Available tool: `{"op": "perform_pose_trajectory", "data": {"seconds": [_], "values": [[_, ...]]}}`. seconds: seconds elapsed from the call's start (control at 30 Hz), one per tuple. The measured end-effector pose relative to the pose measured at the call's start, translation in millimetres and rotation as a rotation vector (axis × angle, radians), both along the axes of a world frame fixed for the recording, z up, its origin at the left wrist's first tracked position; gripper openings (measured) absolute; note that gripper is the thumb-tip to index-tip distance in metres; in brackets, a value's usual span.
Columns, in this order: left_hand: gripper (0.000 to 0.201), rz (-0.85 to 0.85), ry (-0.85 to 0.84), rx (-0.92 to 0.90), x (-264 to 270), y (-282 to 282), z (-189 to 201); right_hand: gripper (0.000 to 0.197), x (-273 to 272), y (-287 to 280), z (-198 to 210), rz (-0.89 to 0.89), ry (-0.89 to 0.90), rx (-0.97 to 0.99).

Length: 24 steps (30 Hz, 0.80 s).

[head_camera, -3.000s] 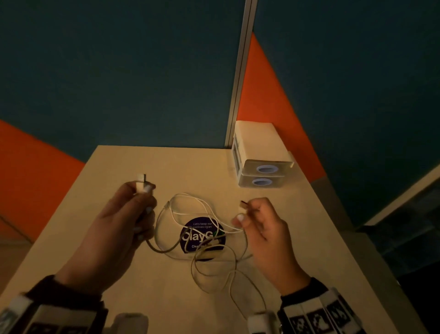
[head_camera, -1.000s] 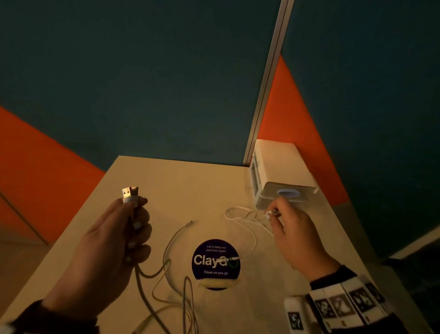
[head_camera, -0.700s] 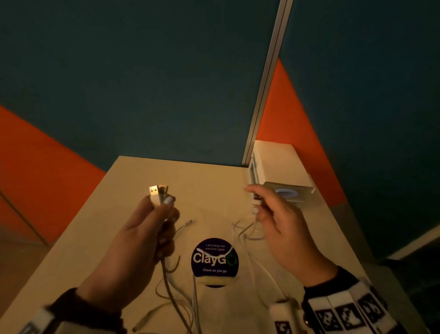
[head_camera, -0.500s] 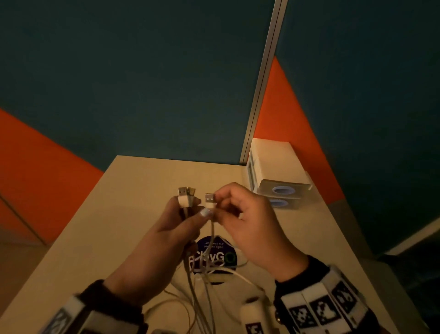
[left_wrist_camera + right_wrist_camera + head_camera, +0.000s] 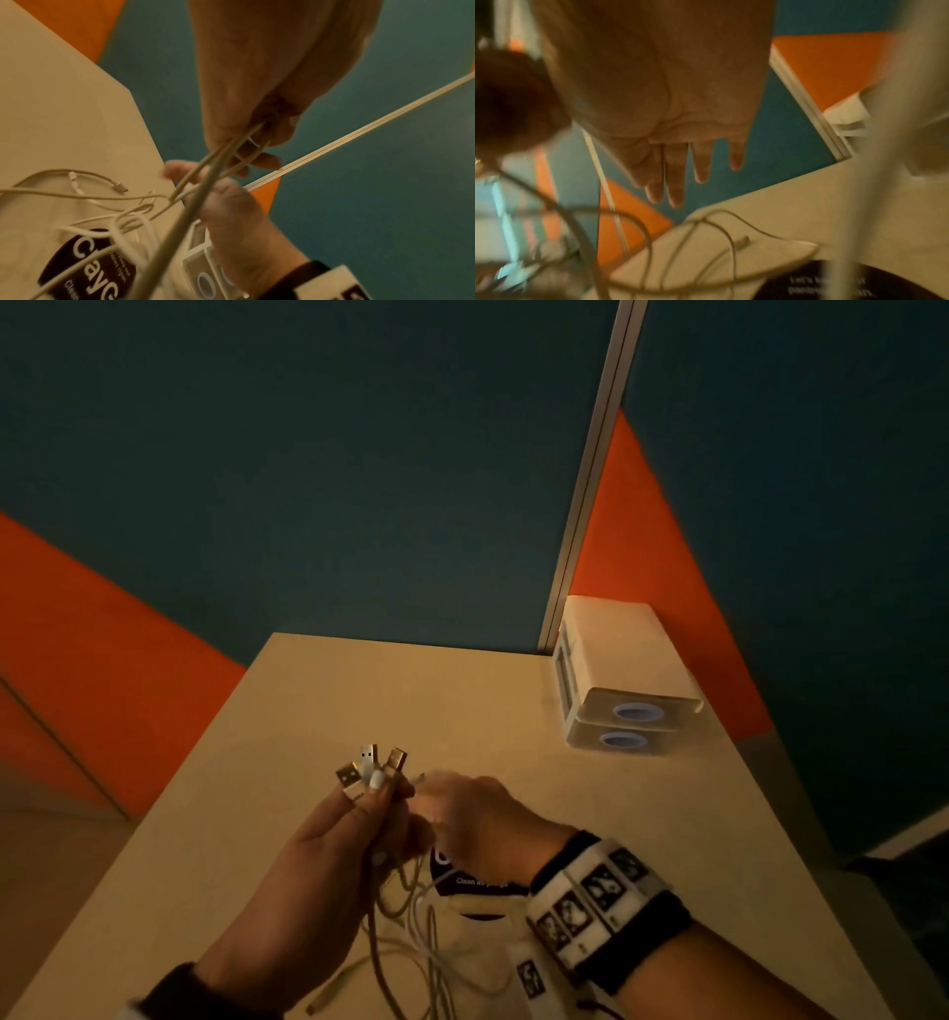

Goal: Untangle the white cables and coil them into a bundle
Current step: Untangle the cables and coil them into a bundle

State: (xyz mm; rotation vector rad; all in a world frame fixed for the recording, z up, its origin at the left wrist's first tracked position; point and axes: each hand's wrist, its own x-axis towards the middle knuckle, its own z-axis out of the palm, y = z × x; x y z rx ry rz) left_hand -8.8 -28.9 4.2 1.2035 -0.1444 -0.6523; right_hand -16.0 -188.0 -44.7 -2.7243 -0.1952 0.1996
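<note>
My left hand is raised above the table and grips the white cables just below their ends. Three USB plugs stick up out of its fist. From the fist the cables hang down in loose, crossing loops onto the tabletop. Just right of the left hand is my right hand, blurred in the head view. In the right wrist view its fingers are stretched straight and hold nothing. The left wrist view shows my left hand closed round the strands.
The beige table carries a dark round "ClayGo" sticker, partly under the cables. A white box with two round blue marks stands at the back right corner. Teal and orange partition walls rise behind.
My right hand brought its plug to the left hand and let go. The left hand now holds three plugs instead of two, and the right hand's fingers have straightened.
</note>
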Motion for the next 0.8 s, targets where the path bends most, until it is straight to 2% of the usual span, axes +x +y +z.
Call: {"op": "perform_pose_trajectory", "data": {"seconds": [0.03,0.1,0.17,0.2,0.33,0.43,0.57,0.67,0.8], "values": [[0.031,-0.004,0.017,-0.026,0,1,1,0.024,3,5,-8,0.075,0.035,-0.132],[0.029,-0.001,0.025,-0.069,0,3,2,0.026,9,10,-24,0.16,0.127,-0.278],[0.025,0.006,0.029,-0.118,3,7,3,0.032,11,8,-37,0.186,0.164,-0.324],[0.025,0.016,0.04,-0.139,6,11,4,0.034,11,4,-41,0.167,0.159,-0.285],[0.031,0.051,0.022,-0.21,23,30,11,0.028,0,-21,-48,-0.132,0.18,0.107],[0.025,0.111,0.018,-0.209,29,37,15,0.031,-15,-40,-56,-0.292,0.228,0.218],[0.031,0.17,-0.019,-0.217,38,43,15,0.028,-38,-56,-76,-0.438,0.343,0.135],[0.038,0.207,-0.031,-0.213,48,49,19,0.018,-56,-66,-87,-0.561,0.307,0.098],[0.037,0.19,-0.016,-0.178,50,48,19,0.023,-62,-67,-77,-0.542,0.259,-0.137]]}}
